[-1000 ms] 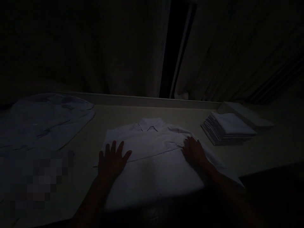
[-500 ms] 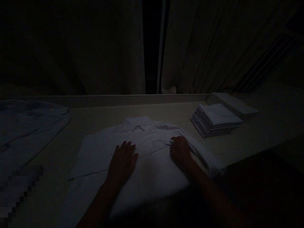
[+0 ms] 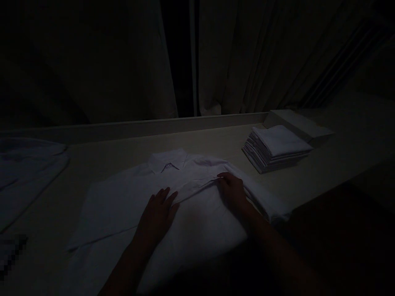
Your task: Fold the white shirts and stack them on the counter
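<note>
White shirt (image 3: 185, 205) is laid flat, front up, on the table (image 3: 216, 144), collar at the far side, hem toward the near edge. It's judged light, soft and limp: no stiffness, so it'll sag and crease wherever it's lifted, and slide easily on the smooth top. Best taken by a pinch at a seam or folded edge, e.g. shoulder or side, w/ the other palm pinning the cloth.

Left hand (image 3: 158, 213) is spread flat, palm down, fingers loosely together, pressed on the shirt's chest just left of centre; nothing is gripped. Right hand (image 3: 232, 191) is set on the shirt's right side, near where the sleeve is folded in; fingers are curled at a ridge of cloth, probably pinching it, though in light this dim that can't be told for sure. Shirt thus lies directly under both hands, reaching past them left, right and far.

Stack of folded whites (image 3: 276, 148) sits far right, well apart. Another garment (image 3: 27, 172) is spread at far left.
</note>
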`<state>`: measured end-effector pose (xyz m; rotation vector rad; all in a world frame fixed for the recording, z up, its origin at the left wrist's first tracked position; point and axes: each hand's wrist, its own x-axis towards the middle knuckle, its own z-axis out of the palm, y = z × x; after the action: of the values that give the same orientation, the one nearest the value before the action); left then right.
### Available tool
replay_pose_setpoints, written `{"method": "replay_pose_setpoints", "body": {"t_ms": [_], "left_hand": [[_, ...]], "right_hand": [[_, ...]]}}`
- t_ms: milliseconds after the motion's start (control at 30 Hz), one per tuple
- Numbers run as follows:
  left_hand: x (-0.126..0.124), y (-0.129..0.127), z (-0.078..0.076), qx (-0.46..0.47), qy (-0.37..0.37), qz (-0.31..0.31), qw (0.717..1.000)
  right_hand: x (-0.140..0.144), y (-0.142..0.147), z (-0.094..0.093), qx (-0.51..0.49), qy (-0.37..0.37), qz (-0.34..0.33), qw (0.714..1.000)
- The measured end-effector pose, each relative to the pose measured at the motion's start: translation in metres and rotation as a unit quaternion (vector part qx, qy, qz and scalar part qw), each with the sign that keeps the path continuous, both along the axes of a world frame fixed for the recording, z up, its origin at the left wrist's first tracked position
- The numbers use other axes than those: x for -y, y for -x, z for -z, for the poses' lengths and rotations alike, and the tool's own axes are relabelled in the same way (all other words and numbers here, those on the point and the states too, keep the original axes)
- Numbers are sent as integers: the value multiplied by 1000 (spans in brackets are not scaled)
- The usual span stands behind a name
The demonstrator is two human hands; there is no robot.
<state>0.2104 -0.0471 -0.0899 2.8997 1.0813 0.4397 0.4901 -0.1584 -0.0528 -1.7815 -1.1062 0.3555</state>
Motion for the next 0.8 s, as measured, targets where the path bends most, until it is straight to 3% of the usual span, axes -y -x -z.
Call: {"method": "replay_pose_setpoints", "body": {"t_ms": [133, 233, 500, 800], "left_hand": [[-1, 0, 3, 8, -4, 2, 1000], [-2, 1, 6, 12, -7, 2, 1000], [-3, 1, 8, 7, -6, 0, 1000], [-1, 0, 4, 13, 5, -1, 1000]], "right_hand": [[-4, 4, -2, -218, -16, -17, 976], [-5, 6, -4, -309, -23, -12, 951], [-7, 4, -7, -431, -26, -15, 902], [-13, 12, -11, -406, -23, 34, 913]]}}
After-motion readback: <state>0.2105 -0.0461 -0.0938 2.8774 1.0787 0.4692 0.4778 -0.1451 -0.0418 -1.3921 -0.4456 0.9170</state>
